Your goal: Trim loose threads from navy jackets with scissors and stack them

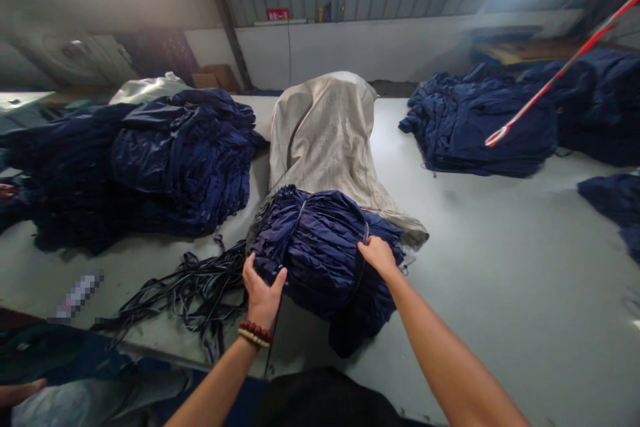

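A tightly gathered bundle of navy cloth [315,247] lies at the near end of a beige cloth sack [323,137] on the grey worktable [480,280]. A thin dark strap [300,220] runs over the bundle. My left hand [263,293] presses the bundle's near left side with spread fingers, close to the strap. My right hand [377,257] grips the bundle's right side at the strap. A tangle of loose black straps [193,293] lies on the table to the left of my left hand.
Large stacks of navy cloth [175,160] lie to the left, with more [480,127] to the right. A red-and-white rod [560,73] crosses the upper right. A cardboard box [215,77] stands behind the table, and dark clothing [60,353] lies below its near edge.
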`<state>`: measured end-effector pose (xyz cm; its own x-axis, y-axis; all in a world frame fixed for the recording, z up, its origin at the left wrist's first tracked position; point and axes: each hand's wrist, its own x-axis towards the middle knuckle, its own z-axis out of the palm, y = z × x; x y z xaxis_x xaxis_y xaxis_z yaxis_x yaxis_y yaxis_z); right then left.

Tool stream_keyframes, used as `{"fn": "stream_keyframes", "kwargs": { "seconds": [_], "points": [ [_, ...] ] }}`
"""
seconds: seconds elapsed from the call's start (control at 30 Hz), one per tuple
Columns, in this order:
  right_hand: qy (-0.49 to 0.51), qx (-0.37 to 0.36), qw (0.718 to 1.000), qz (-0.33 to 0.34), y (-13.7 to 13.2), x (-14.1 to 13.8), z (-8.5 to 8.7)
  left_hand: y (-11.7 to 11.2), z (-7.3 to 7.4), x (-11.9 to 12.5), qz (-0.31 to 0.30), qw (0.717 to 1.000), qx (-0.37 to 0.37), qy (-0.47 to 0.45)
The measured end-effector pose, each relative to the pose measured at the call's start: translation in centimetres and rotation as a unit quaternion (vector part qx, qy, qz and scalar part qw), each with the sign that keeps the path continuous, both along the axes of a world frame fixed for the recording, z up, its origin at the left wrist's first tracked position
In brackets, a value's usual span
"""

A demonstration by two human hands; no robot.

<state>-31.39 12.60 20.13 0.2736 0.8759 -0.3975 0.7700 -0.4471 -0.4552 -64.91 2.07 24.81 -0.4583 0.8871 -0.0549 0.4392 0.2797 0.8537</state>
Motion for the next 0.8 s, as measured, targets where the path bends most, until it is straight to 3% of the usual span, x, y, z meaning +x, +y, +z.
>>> {"fn": "stream_keyframes", "kwargs": {
  "seconds": [0.07,0.13,0.23,0.3,0.4,0.57,0.8],
  "points": [
    [0.017,0.004,1.000,0.024,0.0,0.2,-0.4,3.7,1.9,-0.9,-0.076,0.992,0.048,0.085],
    [0.034,0.024,0.998,0.047,-0.8,0.4,-0.8,7.5,3.0,-1.0,-0.171,0.980,0.000,0.102],
    [0.051,0.066,0.994,0.070,-2.6,0.6,-1.6,11.6,2.9,-0.2,-0.214,0.967,-0.052,0.125],
    [0.068,0.090,0.990,0.083,-3.8,0.8,-1.9,12.8,2.3,0.3,-0.226,0.958,-0.084,0.154],
    [0.104,0.119,0.982,0.104,-5.7,1.1,-2.1,12.6,1.9,0.3,-0.250,0.940,-0.123,0.195],
    [0.160,0.146,0.969,0.117,-9.2,0.7,-1.0,10.1,2.9,-0.5,-0.289,0.911,-0.162,0.246],
    [0.206,0.128,0.960,0.142,-17.2,-1.2,1.6,5.1,4.2,-2.0,-0.367,0.865,-0.197,0.278]
  ]
}}
